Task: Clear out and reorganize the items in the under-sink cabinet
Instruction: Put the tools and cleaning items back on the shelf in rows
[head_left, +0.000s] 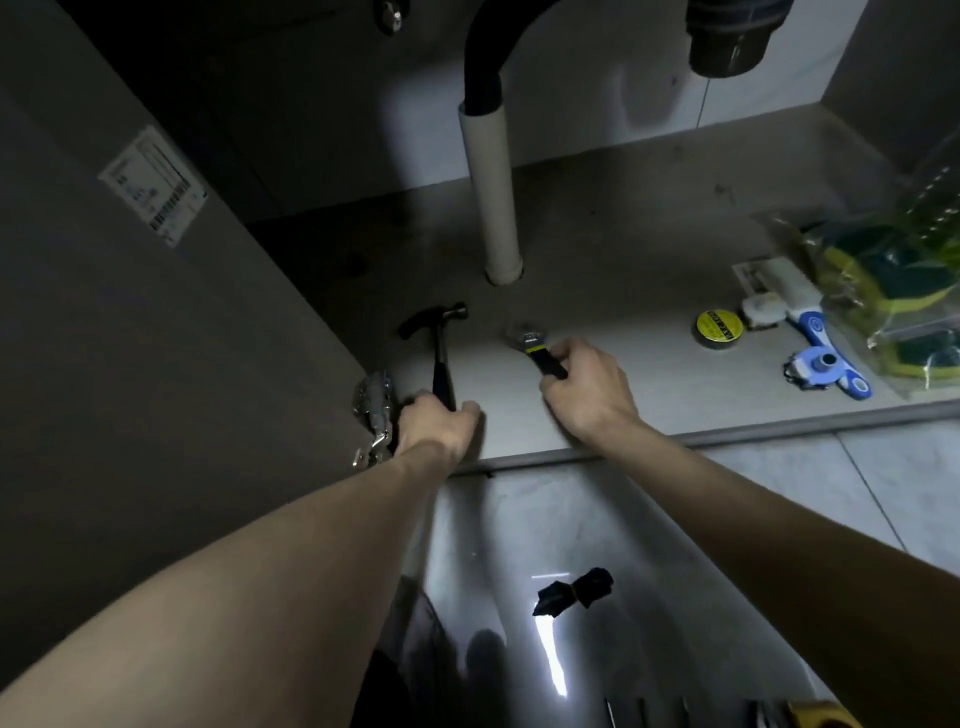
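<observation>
Both hands are inside the under-sink cabinet, near its front edge. The left hand (439, 423) is curled round the handle of a claw hammer (439, 338), whose head lies further in, to the left of the white drain pipe (493, 197). The right hand (584, 387) grips the dark handle of an adjustable wrench (532, 343), whose jaw end points toward the far left. Whether either tool rests on the cabinet floor (649, 364) or is slightly lifted cannot be told.

Items still in the cabinet, to the right:
- a yellow-topped round tin (719, 328);
- a white brush (763, 309) just beside it;
- a blue-and-white tool (826, 358) near the front edge;
- a clear bag of yellow-green sponges (898, 291) at the far right.

The cabinet door (130, 260) stands open at the left, its hinge (375, 410) beside the left hand.

Judgement: the task is partway. The left and middle of the cabinet floor carry only the two gripped tools, while the right-hand group looks untouched. Whether the two tools are being removed or set in place cannot be determined. A small black object (574, 592) lies on the tiled floor (883, 493) outside.
</observation>
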